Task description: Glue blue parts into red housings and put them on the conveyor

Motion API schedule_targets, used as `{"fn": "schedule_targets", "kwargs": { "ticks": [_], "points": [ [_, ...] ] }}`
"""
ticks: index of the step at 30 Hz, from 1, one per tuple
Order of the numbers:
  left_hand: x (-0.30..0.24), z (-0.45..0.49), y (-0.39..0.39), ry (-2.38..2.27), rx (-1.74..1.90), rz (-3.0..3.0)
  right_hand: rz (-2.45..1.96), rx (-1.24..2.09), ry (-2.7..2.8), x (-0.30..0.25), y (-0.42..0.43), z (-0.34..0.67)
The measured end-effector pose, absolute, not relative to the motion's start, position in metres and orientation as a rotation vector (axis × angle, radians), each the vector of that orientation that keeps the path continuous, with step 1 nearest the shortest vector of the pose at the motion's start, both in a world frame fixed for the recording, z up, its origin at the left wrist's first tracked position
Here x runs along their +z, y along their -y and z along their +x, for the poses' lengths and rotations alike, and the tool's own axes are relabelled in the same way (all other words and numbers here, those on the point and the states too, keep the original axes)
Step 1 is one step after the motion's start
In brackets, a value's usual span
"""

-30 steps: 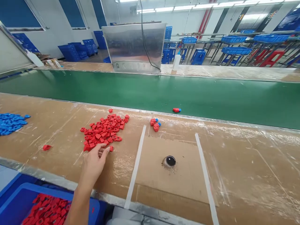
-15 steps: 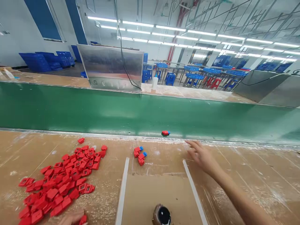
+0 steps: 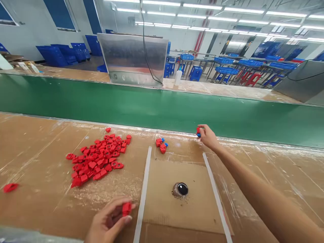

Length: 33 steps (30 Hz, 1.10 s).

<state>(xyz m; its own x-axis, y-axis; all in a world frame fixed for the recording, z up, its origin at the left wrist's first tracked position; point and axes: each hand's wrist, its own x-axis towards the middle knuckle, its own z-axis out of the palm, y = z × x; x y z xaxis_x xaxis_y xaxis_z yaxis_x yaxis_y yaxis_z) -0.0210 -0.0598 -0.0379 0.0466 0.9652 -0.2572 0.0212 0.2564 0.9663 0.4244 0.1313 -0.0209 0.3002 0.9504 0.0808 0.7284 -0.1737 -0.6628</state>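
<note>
My left hand (image 3: 111,221) is low at the near edge of the brown bench, fingers pinched on a small red plastic part (image 3: 126,208). My right hand (image 3: 207,136) reaches far forward to the edge of the green conveyor belt (image 3: 162,108) and is closed on a red-and-blue assembled piece (image 3: 198,132). A pile of red parts (image 3: 100,157) lies on the bench to the left. A small cluster of red-and-blue pieces (image 3: 161,144) sits between the pile and my right hand.
A black round button-like fixture (image 3: 180,189) sits in a cardboard panel between two white tape strips (image 3: 143,195). One stray red part (image 3: 10,187) lies far left. A metal box (image 3: 133,60) with a cable stands beyond the belt. Blue crates and tables fill the background.
My right hand came into view, reached to the belt edge and closed on the red-and-blue piece that lay there. My left hand lifted a red part from the pile and drew back.
</note>
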Motion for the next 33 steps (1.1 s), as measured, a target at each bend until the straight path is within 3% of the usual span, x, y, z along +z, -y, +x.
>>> {"fn": "schedule_targets", "kwargs": {
  "ticks": [8, 12, 17, 33],
  "points": [
    [-0.032, 0.074, 0.07, -0.901, 0.935, 1.102, -1.653, 0.899, 1.471, 0.001, 0.053, 0.384],
    [-0.033, 0.1, 0.081, -0.85, 0.865, 1.193, -1.672, 0.779, 1.68, 0.013, 0.102, 0.367],
    [-0.032, 0.096, 0.088, -0.91, 0.742, 1.168, -1.718, 0.443, 1.952, 0.017, 0.115, 0.354],
    [-0.024, 0.091, 0.09, -0.916, 0.664, 1.19, -1.624, 0.175, 2.058, 0.01, 0.094, 0.325]
  ]
}}
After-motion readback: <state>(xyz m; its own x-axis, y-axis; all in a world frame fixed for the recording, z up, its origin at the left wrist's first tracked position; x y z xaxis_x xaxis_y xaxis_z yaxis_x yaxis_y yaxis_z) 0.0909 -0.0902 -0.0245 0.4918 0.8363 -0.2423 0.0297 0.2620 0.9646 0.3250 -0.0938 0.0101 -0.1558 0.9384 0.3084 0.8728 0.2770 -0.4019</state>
